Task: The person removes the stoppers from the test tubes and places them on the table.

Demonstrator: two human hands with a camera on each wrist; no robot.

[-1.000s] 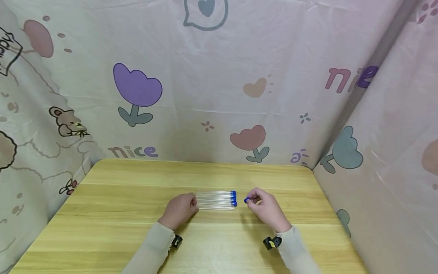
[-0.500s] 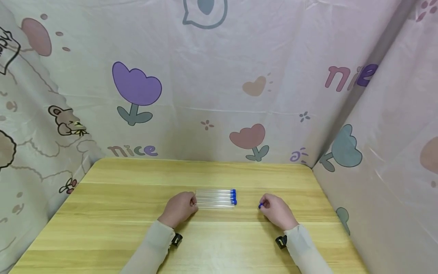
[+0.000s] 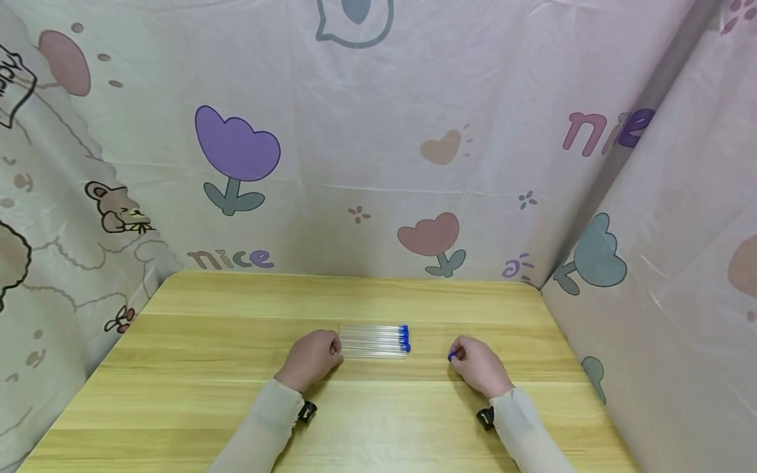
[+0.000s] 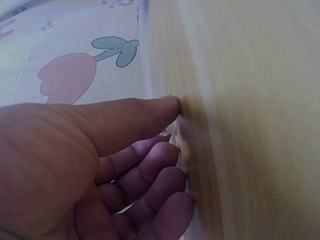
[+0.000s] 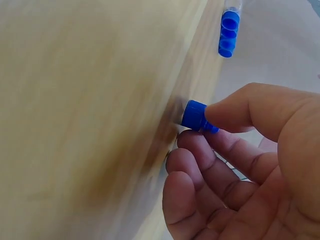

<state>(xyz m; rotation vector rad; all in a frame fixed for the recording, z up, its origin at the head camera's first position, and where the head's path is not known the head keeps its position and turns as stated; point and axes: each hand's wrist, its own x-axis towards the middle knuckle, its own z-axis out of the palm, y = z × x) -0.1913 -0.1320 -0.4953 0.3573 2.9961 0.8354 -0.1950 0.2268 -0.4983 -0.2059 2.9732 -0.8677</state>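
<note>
Several slim clear test tubes (image 3: 372,337) lie side by side on the table, blue caps at their right ends. The one nearest me shows no cap. My left hand (image 3: 310,360) is at the tubes' left ends, thumb and forefinger around the end of the nearest tube; in the left wrist view a small clear tip (image 4: 165,133) shows between them. To the right, apart from the row, my right hand (image 3: 481,368) pinches a loose blue cap (image 5: 194,115) between thumb and forefinger. Its wide end faces the tabletop, and a narrower stem points back into the fingers.
The wooden table (image 3: 236,407) meets a printed curtain (image 3: 355,230) along its back edge, with more curtain at both sides. Black wrist cameras (image 3: 486,418) sit at both sleeve cuffs. Blue capped ends (image 5: 228,35) of the row appear at the top of the right wrist view.
My right hand has moved right and slightly toward me, away from the tube row, holding the blue cap, then stayed there. My left hand has kept its place at the tubes.
</note>
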